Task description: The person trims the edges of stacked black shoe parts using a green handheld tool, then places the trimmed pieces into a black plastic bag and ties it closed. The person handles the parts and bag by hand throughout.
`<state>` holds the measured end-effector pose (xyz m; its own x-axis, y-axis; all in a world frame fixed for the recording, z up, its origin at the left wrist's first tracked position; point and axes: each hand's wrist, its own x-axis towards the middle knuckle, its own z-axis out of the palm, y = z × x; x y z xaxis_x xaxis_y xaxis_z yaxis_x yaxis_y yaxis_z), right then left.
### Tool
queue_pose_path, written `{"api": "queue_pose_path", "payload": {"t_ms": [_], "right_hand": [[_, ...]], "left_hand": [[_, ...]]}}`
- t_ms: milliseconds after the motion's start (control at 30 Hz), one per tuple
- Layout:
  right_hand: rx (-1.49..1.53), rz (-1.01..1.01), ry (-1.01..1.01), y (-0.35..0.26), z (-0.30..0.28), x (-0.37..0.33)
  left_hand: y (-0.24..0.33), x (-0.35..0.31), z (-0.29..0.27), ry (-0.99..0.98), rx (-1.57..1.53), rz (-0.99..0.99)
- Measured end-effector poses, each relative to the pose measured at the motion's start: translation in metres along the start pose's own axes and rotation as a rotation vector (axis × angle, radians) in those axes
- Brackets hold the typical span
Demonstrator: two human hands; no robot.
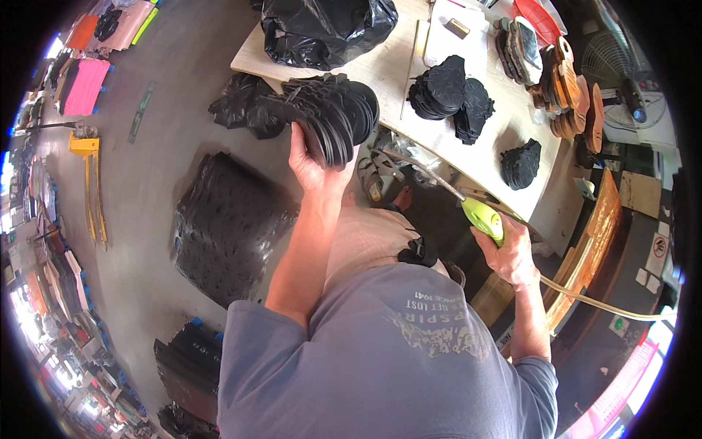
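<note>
My left hand (316, 170) is closed around a fanned stack of black sole-shaped pieces (330, 121), raised beside the table's near left edge. In my right hand (510, 252) is a lime-green air blow gun (482, 218). Its long thin metal nozzle (431, 175) points up and left toward the stack, with the tip apart from it. A pale hose (592, 300) runs from the gun to the right. Stacks of similar black pieces (439, 91) lie on the table, and a smaller black stack (521, 164) sits near its right corner.
On the pale table (391, 69) rest a black plastic bag (325, 33), brown sole-shaped pieces (567, 80) and a red basket (537, 22). A fan (614, 66) stands at right. A large black bundle (227, 227) lies on the floor left; a yellow pallet truck (86, 157) is farther off.
</note>
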<state>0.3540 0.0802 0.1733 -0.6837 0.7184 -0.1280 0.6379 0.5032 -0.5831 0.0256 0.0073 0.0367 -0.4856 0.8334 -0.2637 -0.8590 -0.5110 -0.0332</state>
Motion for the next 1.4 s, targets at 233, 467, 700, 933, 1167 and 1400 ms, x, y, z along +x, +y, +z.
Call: {"api": "queue_pose_path", "payload": {"t_ms": [233,467,700,933,1167,1400], "right_hand": [[0.008,0.055,-0.014,-0.001,-0.006,0.007],[0.084,0.084,-0.068,0.001,-0.026,0.01],[0.076,0.032,-0.121,0.0,-0.027,0.007],[0.042,-0.016,-0.126,0.002,-0.041,0.016],[-0.11,0.063,-0.317,0.001,-0.092,0.048],[-0.128,0.022,-0.546,-0.012,-0.092,0.077]], "left_hand": [[0.002,0.004,-0.001,-0.029,0.085,0.032],[0.018,-0.003,-0.019,-0.124,0.181,0.044],[0.035,0.0,-0.036,-0.209,0.082,-0.098],[0.066,-0.013,-0.008,-0.223,0.548,-0.031],[0.091,-0.02,0.035,-0.333,1.516,-0.602],[0.063,-0.04,0.021,-0.554,1.842,-0.862]]}}
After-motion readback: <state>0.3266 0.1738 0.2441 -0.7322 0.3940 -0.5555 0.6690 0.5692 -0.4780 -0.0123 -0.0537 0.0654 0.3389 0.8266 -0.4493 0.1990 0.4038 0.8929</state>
